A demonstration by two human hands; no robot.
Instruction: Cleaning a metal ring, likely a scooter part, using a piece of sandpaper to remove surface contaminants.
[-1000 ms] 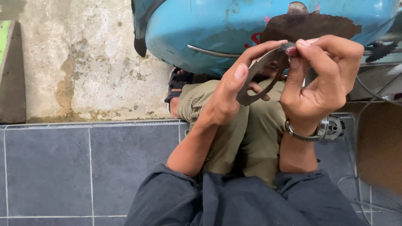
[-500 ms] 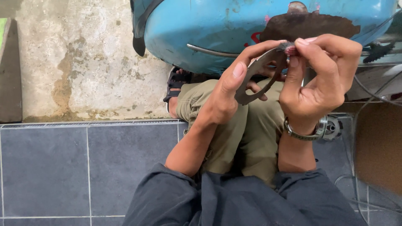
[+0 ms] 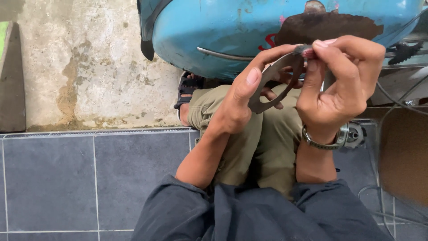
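My left hand (image 3: 243,96) holds a thin grey gasket (image 3: 273,89), a flat ring-shaped piece with a curved edge, thumb pressed on its face. My right hand (image 3: 339,85), with a metal watch on the wrist, pinches the gasket's top edge between thumb and forefinger, where a small pink bit shows. Both hands are raised over my knees in olive trousers (image 3: 249,143), in front of a blue scooter body panel (image 3: 232,27) with a rusty brown patch.
Stained concrete floor (image 3: 89,67) lies beyond grey tiles (image 3: 67,178). My sandalled foot (image 3: 189,91) rests beneath the scooter. A round metal part (image 3: 356,134) and thin cables (image 3: 383,134) lie at the right, beside a brown mat (image 3: 403,151).
Hardly anything moved; both hands keep the gasket in the same place, with the right fingers shifting slightly on its top edge.
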